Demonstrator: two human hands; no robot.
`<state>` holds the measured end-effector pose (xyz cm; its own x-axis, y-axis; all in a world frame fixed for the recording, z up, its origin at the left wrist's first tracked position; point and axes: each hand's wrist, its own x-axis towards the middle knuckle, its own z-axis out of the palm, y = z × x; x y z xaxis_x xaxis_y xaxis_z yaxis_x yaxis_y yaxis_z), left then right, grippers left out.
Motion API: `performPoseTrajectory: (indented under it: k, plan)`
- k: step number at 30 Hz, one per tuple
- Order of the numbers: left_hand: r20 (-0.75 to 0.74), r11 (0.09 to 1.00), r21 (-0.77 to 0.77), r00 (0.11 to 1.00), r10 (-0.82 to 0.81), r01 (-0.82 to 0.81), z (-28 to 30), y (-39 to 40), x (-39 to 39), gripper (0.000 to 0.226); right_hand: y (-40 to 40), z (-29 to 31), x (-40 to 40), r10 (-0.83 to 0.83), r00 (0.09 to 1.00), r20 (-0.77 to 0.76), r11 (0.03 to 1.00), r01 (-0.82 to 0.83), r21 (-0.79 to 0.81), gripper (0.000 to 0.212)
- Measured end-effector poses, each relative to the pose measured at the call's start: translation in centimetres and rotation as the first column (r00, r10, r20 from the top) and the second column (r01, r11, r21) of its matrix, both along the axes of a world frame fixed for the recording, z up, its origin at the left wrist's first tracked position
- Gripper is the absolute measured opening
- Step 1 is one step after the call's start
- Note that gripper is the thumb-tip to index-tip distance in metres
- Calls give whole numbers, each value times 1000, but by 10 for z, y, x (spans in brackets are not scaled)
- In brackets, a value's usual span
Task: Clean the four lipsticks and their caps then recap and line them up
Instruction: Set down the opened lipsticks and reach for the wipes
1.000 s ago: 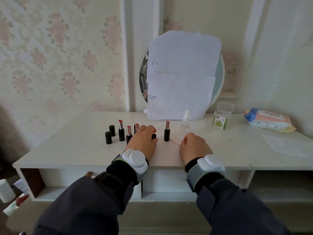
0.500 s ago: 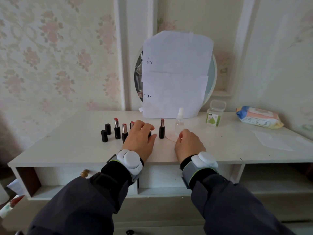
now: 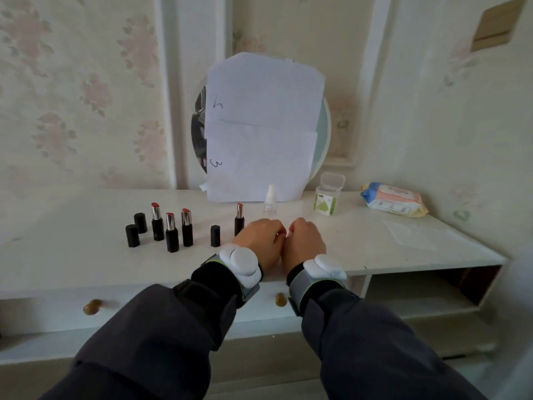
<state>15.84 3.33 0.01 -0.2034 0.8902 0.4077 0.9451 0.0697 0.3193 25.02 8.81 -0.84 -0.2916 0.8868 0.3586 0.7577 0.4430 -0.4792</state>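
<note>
Nearest us, two dark sleeves with white wrist devices reach over the white dresser top [image 3: 86, 255]. Our left hand [image 3: 259, 241] and right hand [image 3: 305, 242] sit side by side near the front edge, knuckles up, fingers curled under and almost touching each other. We cannot tell what, if anything, either hand holds; the fingertips are hidden from us.

Just left of the left hand stands a loose black cap [image 3: 215, 235], upright. Behind the left hand, an uncapped lipstick [image 3: 239, 219] stands upright. Further left, three more uncapped lipsticks stand in a cluster: front one [image 3: 172, 232], one beside it [image 3: 187, 228], one further back [image 3: 157, 222]. Left of those, two black caps [image 3: 132, 236] [image 3: 140, 223] stand apart from the tubes.

Beyond the hands, a small clear spray bottle [image 3: 269, 201]. To the right, a cotton-swab box [image 3: 327, 197] with its lid up, then a wet-wipe pack [image 3: 393, 200]. At the back, a round mirror [image 3: 323, 131] covered with paper sheets [image 3: 259, 125].
</note>
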Motion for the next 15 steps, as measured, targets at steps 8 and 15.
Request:
performPoseTrajectory:
  k: [8,15]
  plan:
    - [37,1000,-10,999,-28,28,3,25,14,26,28,10,21,-243,956,163,970,238,45,25]
    - [146,997,73,989,-34,23,3,29,10,22,72,-1,57,-388,880,274,897,429,-106,54]
